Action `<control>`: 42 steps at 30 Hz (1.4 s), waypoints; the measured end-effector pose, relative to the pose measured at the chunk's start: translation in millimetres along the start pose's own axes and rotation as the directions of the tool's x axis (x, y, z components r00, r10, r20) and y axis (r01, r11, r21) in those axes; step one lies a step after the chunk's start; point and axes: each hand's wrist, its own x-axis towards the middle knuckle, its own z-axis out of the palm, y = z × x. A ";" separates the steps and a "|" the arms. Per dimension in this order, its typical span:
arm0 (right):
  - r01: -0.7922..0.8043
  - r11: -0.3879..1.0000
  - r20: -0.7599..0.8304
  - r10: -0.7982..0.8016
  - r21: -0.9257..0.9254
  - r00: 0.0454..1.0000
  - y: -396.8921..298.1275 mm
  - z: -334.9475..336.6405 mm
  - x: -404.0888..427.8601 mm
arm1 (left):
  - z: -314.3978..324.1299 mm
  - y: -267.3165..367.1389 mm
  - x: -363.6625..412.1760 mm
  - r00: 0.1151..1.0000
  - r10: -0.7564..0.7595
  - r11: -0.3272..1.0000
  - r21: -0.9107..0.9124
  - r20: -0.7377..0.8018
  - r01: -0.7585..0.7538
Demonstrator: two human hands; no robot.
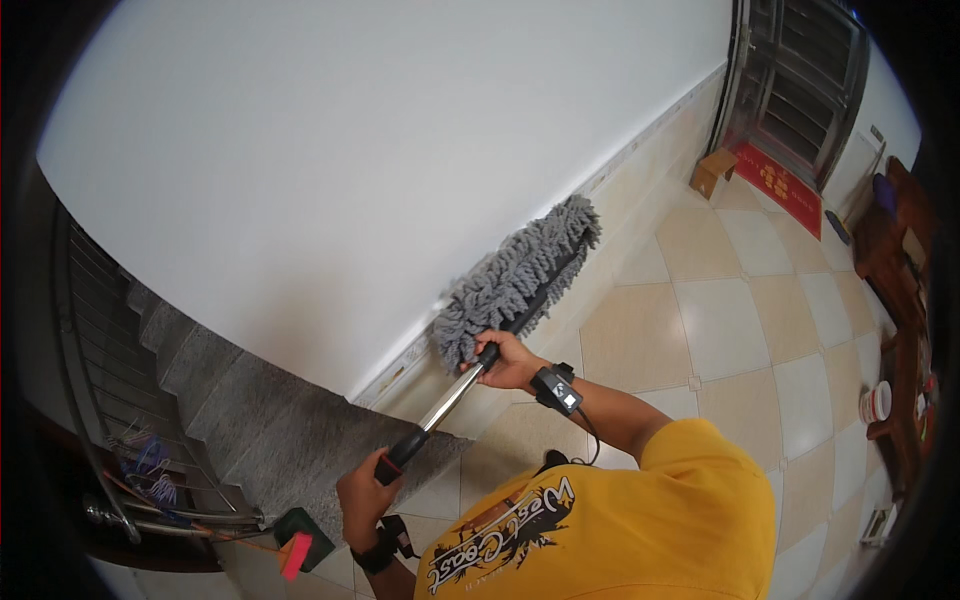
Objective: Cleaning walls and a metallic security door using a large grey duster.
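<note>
My right hand is closed round the upper black collar of a duster's metal pole, close to its head. Lower down, my left hand grips the black handle end of the same long-handled duster. The duster's long, grey, shaggy microfibre head lies slanted along the foot of the white wall, touching or very near the tile border. Both wrists carry black straps with small devices, and a cable runs from the right one.
Grey stone stairs with a metal railing lie left. A green dustpan and orange-handled brush are at lower left. Beyond the tiled floor stand a small wooden stool, red doormat, door and wooden furniture.
</note>
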 end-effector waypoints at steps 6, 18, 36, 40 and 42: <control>0.132 0.991 -0.068 -0.134 -0.029 0.989 7.9 7.9 2.7 | -20.8 2.4 10.1 0.993 0.079 0.997 -0.026 0.093 -0.077; 0.014 1.000 -0.162 -0.015 -0.003 0.987 13.7 46.9 -26.1 | -104.6 53.1 0.6 0.981 0.002 0.993 0.116 0.195 -0.025; -0.110 0.994 -0.060 0.109 -0.003 0.992 -5.4 32.0 -18.6 | -59.3 55.1 4.9 0.990 -0.127 0.988 0.096 0.059 0.121; -0.073 0.997 -0.052 0.072 -0.013 0.996 -5.5 23.2 -13.6 | -31.9 28.1 8.4 0.999 -0.039 0.996 0.080 -0.008 0.040; -0.017 1.000 -0.051 0.016 -0.017 0.999 -3.2 16.9 -5.1 | -24.5 21.1 14.6 0.996 -0.091 0.993 0.082 0.025 0.089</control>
